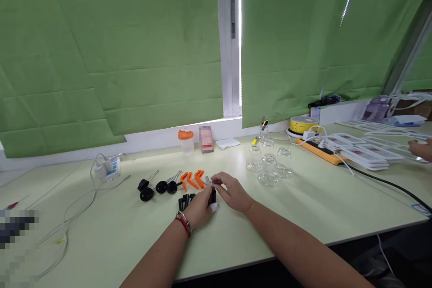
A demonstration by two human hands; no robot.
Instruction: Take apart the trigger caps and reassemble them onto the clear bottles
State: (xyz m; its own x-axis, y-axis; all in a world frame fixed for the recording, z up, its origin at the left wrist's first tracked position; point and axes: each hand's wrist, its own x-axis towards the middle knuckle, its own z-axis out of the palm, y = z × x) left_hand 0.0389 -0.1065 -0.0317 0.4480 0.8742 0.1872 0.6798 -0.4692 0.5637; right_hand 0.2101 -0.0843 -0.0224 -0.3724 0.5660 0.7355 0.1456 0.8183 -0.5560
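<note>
My left hand (200, 207) is closed around a black piece with a metal end (213, 195), held upright just above the table. The fingertips of my right hand (232, 192) pinch together at its top, largely covering what they grip. Beside my left hand lie several black pieces (186, 200), partly hidden behind it. Farther left are black round-headed parts with metal stems (162, 186). Between these and my hands, several angled orange pieces (191, 180) lie in a row. Clear glass jars (269, 172) stand to the right of my right hand.
An orange-lidded container (186, 141), a small box (206, 139) and white paper (228, 143) are along the back. Charger cables (92, 193) run at left. An orange power strip (320, 150) and stacked white frames (366, 155) are at right, near another person's hand (421, 149).
</note>
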